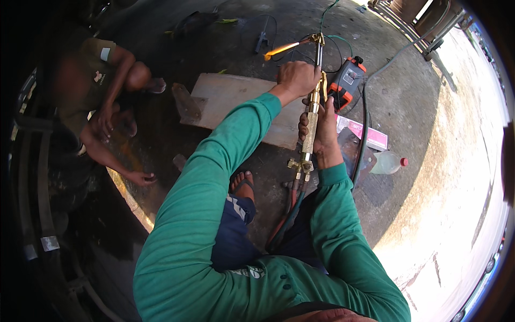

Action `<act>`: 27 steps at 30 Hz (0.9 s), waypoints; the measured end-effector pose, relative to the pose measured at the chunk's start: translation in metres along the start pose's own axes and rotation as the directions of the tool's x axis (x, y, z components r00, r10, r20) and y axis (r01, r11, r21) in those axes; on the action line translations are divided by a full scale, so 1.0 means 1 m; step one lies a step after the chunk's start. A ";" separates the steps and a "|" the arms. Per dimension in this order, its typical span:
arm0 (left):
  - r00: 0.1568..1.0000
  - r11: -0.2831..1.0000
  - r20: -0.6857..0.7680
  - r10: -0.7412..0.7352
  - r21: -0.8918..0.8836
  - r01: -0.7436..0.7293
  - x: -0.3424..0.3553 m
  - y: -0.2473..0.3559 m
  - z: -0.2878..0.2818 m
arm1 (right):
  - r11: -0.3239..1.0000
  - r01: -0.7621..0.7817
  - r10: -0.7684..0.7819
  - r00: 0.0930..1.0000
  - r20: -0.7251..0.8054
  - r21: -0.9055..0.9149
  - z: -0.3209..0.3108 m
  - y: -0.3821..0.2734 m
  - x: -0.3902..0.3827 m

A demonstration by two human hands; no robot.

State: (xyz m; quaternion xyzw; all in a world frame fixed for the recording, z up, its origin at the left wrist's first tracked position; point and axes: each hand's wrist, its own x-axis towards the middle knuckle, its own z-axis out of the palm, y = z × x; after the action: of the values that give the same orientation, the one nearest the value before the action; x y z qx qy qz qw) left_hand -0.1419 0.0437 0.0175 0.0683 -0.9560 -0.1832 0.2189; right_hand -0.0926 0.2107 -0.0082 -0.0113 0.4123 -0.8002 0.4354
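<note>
A brass cutting torch [310,126] stands in front of me, its head pointing away. An orange-yellow flame [281,50] burns leftward from its tip. My right hand [325,131] is wrapped round the torch's handle, below the lever. Higher up, my left hand [296,79] is closed at the torch's tubes near the head; its fingertips are partly hidden. Red and dark green hoses [289,214] run from the valves at the torch's rear down between my legs. Beneath the torch and my left forearm lies a pale flat metal plate [230,91].
A person [96,91] crouches at the left, one hand hanging near the plate. On the right are an orange-black machine [347,80], a pink-and-white box [365,132], a clear bottle [387,162] with a red cap and a dark hose [366,118]. A metal-framed cart [413,27] stands far right.
</note>
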 end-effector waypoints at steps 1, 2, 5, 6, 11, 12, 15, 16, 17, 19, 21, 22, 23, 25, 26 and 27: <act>1.000 1.000 0.006 -0.003 0.006 0.003 0.000 0.000 0.000 | 1.000 0.001 -0.001 1.000 0.006 0.003 -0.001 0.001 0.000; 1.000 1.000 0.012 -0.006 0.012 0.005 0.000 0.000 -0.001 | 1.000 0.003 -0.003 1.000 0.012 0.007 -0.001 0.001 0.000; 0.999 1.000 0.036 -0.022 0.012 0.022 0.000 0.004 -0.002 | 1.000 0.009 -0.009 1.000 0.021 0.013 -0.004 0.002 0.001; 0.999 1.000 0.040 -0.028 0.015 0.027 0.000 0.003 -0.003 | 1.000 0.007 -0.007 1.000 0.024 0.014 -0.003 0.002 0.001; 0.999 0.999 0.032 -0.028 0.023 0.027 -0.002 0.003 -0.003 | 0.999 0.005 -0.006 1.000 0.028 0.031 -0.002 0.002 0.001; 0.998 0.999 0.044 -0.041 0.015 0.041 -0.002 0.004 -0.003 | 1.000 0.009 -0.010 1.000 0.026 0.026 -0.002 0.002 0.002; 0.997 0.998 0.046 -0.067 0.017 0.066 -0.001 0.005 -0.004 | 0.999 0.014 -0.015 0.999 0.038 0.033 -0.003 0.002 0.004; 0.997 0.998 0.049 -0.064 0.021 0.063 -0.002 0.005 -0.005 | 0.999 0.013 -0.014 0.999 0.034 0.032 -0.003 0.002 0.003; 0.994 0.997 0.075 -0.079 0.026 0.077 -0.002 0.005 -0.005 | 0.999 0.014 -0.015 0.999 0.033 0.030 -0.003 0.003 0.003; 0.986 0.994 0.129 -0.108 0.039 0.103 -0.001 0.006 -0.007 | 0.999 0.020 -0.021 0.999 0.032 0.026 -0.003 0.003 0.003; 0.985 0.993 0.134 -0.112 0.041 0.107 -0.001 0.006 -0.008 | 0.999 0.022 -0.023 0.999 0.032 0.026 -0.002 0.003 0.004; 0.984 0.993 0.137 -0.115 0.042 0.110 -0.001 0.006 -0.008 | 0.999 0.022 -0.023 0.999 0.032 0.025 -0.002 0.003 0.004; 0.982 0.992 0.141 -0.125 0.043 0.120 -0.001 0.006 -0.008 | 0.999 0.022 -0.022 0.999 0.031 0.027 -0.001 0.003 0.004; 0.979 0.989 0.148 -0.142 0.047 0.137 -0.001 0.007 -0.008 | 0.999 0.024 -0.025 0.999 0.030 0.032 -0.002 0.004 0.005; 0.978 0.989 0.150 -0.145 0.046 0.140 -0.001 0.007 -0.008 | 0.999 0.022 -0.023 0.999 0.028 0.037 -0.003 0.005 0.006; 0.977 0.989 0.151 -0.149 0.044 0.144 -0.001 0.006 -0.008 | 0.999 0.020 -0.021 0.999 0.024 0.041 -0.003 0.005 0.006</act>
State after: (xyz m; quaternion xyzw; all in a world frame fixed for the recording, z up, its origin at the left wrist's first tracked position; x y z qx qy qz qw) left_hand -0.1379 0.0468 0.0260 0.1278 -0.9652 -0.1878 0.1293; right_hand -0.0939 0.2071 -0.0161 -0.0165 0.3904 -0.8125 0.4325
